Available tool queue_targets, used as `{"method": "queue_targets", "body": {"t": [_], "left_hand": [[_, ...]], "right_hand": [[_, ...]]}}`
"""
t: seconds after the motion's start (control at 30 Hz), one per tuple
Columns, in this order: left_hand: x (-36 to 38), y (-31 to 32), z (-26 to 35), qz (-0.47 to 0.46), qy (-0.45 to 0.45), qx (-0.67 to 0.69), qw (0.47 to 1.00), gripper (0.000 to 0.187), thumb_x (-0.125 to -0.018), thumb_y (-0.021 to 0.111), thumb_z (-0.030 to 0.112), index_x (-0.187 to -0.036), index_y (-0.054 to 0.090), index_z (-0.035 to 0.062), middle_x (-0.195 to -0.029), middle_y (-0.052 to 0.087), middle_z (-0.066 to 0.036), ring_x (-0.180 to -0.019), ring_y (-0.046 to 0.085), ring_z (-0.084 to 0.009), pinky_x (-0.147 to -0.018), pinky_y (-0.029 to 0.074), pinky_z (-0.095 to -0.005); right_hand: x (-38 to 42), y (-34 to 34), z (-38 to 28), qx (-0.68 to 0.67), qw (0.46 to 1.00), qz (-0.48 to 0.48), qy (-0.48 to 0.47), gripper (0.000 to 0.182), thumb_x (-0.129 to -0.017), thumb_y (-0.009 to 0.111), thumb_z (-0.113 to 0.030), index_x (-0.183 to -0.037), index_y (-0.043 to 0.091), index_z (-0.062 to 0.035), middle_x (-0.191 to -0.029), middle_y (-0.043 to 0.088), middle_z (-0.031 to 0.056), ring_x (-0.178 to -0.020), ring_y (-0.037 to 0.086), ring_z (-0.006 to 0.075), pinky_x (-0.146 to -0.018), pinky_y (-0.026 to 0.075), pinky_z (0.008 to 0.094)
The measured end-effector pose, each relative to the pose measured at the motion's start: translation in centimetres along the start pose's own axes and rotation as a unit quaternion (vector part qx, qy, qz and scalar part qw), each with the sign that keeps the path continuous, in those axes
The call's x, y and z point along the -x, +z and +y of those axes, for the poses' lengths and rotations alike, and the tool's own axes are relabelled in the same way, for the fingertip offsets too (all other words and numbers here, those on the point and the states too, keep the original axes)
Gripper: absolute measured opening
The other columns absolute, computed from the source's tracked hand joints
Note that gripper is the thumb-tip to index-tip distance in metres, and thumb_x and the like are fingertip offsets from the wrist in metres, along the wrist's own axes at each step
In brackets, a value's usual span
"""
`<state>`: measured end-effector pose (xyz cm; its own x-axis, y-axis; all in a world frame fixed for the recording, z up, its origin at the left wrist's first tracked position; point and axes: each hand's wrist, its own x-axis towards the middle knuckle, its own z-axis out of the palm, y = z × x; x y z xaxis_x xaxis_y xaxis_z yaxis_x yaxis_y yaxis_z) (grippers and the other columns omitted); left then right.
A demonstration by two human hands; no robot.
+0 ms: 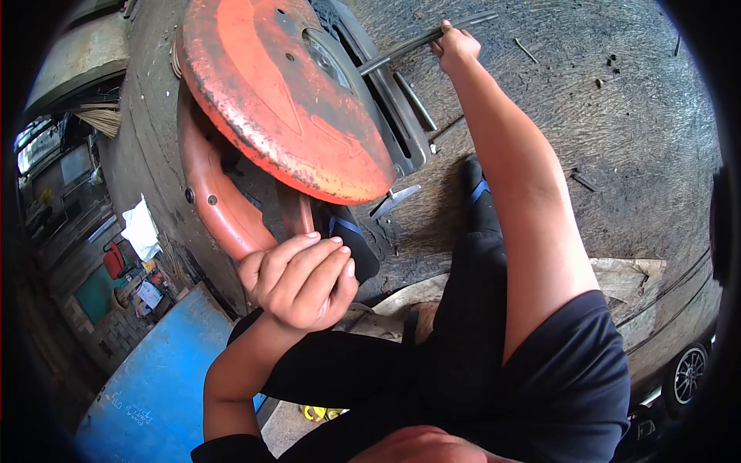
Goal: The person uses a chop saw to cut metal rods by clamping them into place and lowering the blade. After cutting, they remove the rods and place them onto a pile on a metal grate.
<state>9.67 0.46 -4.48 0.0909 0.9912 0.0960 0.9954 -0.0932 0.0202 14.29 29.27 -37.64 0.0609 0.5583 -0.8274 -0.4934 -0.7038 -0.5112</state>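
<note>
Two hands engaged. L hand [301, 282] is closed round the orange frame [220, 204] under the orange disc [270, 92]; R hand [455, 46] grips the metal bar [421, 40] against the disc's edge. Keep L braced; apply R leverage slowly.

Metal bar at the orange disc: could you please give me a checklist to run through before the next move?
1. Right hand closed around the metal bar: ok.
2. Bar's far end seated at the orange disc: cannot tell, the disc's rim hides it.
3. Left hand braced on the orange frame: cannot tell; it is a closed fist beside the frame and any contact is hidden.
4. Feet away from the disc: not ok, a shoe sits just below its edge.
5. Floor free of loose bits: not ok, small debris lies near the bar.
</note>
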Motion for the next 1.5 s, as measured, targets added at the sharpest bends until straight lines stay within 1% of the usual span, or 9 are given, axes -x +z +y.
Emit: {"method": "queue_targets", "body": {"t": [0.2,0.27,0.63,0.7,1.0,1.07,1.2,1.27,1.5], "left_hand": [[0.0,0.0,0.1,0.004,-0.001,-0.003,1.000,0.006,-0.073,0.069,0.021,-0.076,0.072,0.0167,-0.085,0.070,0.009,-0.088,0.063,-0.0098,-0.078,0.034,-0.0282],[0.0,0.0,0.0,0.004,0.005,-0.002,1.000,0.007,-0.073,0.068,0.020,-0.077,0.072,0.0154,-0.084,0.070,0.007,-0.088,0.062,-0.0118,-0.079,0.035,-0.0285],[0.1,0.4,0.2,0.006,0.001,0.001,1.000,0.007,-0.072,0.069,0.021,-0.077,0.072,0.0167,-0.085,0.070,0.009,-0.088,0.063,-0.0099,-0.079,0.034,-0.0280],[0.1,0.3,0.2,0.005,0.010,0.002,1.000,0.008,-0.072,0.069,0.019,-0.077,0.072,0.0136,-0.083,0.069,0.005,-0.087,0.061,-0.0139,-0.079,0.035,-0.0290],[0.3,0.4,0.1,0.011,0.007,0.006,1.000,0.007,-0.073,0.069,0.021,-0.078,0.072,0.0160,-0.086,0.070,0.009,-0.089,0.062,-0.0098,-0.079,0.033,-0.0281],[0.4,0.4,0.0,0.010,0.009,0.005,1.000,0.008,-0.073,0.069,0.021,-0.078,0.072,0.0159,-0.087,0.070,0.009,-0.089,0.063,-0.0097,-0.079,0.033,-0.0282],[0.4,0.4,0.0,0.009,0.012,0.003,1.000,0.008,-0.073,0.069,0.021,-0.078,0.072,0.0159,-0.087,0.070,0.008,-0.089,0.063,-0.0094,-0.079,0.033,-0.0282],[0.4,0.4,0.0,0.008,0.011,0.004,1.000,0.008,-0.073,0.069,0.021,-0.078,0.072,0.0159,-0.087,0.070,0.008,-0.089,0.063,-0.0094,-0.079,0.033,-0.0282],[0.4,0.4,0.0,0.006,0.009,0.004,1.000,0.008,-0.073,0.069,0.022,-0.079,0.072,0.0162,-0.088,0.070,0.009,-0.089,0.063,-0.0090,-0.080,0.032,-0.0284]], "right_hand": [[1.0,0.1,-0.7,0.017,1.000,0.021,-0.005,0.029,-0.087,0.067,-0.008,-0.112,0.057,0.0034,-0.096,0.065,0.0124,-0.080,0.065,0.0220,-0.064,0.061,0.0396],[1.2,0.1,-0.7,0.018,0.999,0.044,-0.019,0.019,-0.086,0.068,-0.008,-0.098,0.059,0.0051,-0.086,0.062,0.0122,-0.070,0.062,0.0194,-0.056,0.061,0.0352],[-3.2,-2.4,-0.6,0.011,0.998,0.063,-0.026,0.015,-0.092,0.060,-0.011,-0.092,0.056,0.0038,-0.088,0.062,0.0135,-0.065,0.065,0.0254,-0.052,0.061,0.0402],[-3.3,-2.8,-0.7,0.018,0.998,0.064,-0.020,0.015,-0.092,0.060,-0.011,-0.092,0.055,0.0034,-0.088,0.062,0.0136,-0.063,0.065,0.0260,-0.051,0.061,0.0412],[-3.4,-3.2,-0.4,-0.036,0.997,0.052,-0.043,0.014,-0.092,0.058,-0.010,-0.096,0.054,0.0027,-0.085,0.061,0.0140,-0.063,0.066,0.0261,-0.048,0.061,0.0425],[-3.3,-3.0,-0.7,0.004,1.000,0.025,-0.011,0.036,-0.089,0.063,-0.011,-0.121,0.052,0.0020,-0.105,0.062,0.0150,-0.081,0.065,0.0244,-0.056,0.060,0.0406],[-2.0,-1.7,-0.2,-0.043,0.999,0.028,-0.015,0.033,-0.090,0.063,-0.010,-0.119,0.054,0.0024,-0.105,0.062,0.0150,-0.083,0.065,0.0241,-0.059,0.060,0.0405],[-0.9,-1.3,0.1,-0.021,0.998,0.037,-0.056,0.020,-0.093,0.059,-0.010,-0.104,0.052,0.0041,-0.084,0.062,0.0121,-0.064,0.064,0.0224,-0.058,0.061,0.0416],[-0.3,-0.6,1.4,-0.030,0.999,0.032,-0.032,0.038,-0.092,0.061,-0.010,-0.124,0.044,-0.0003,-0.095,0.061,0.0119,-0.075,0.063,0.0219,-0.061,0.061,0.0407]]}}
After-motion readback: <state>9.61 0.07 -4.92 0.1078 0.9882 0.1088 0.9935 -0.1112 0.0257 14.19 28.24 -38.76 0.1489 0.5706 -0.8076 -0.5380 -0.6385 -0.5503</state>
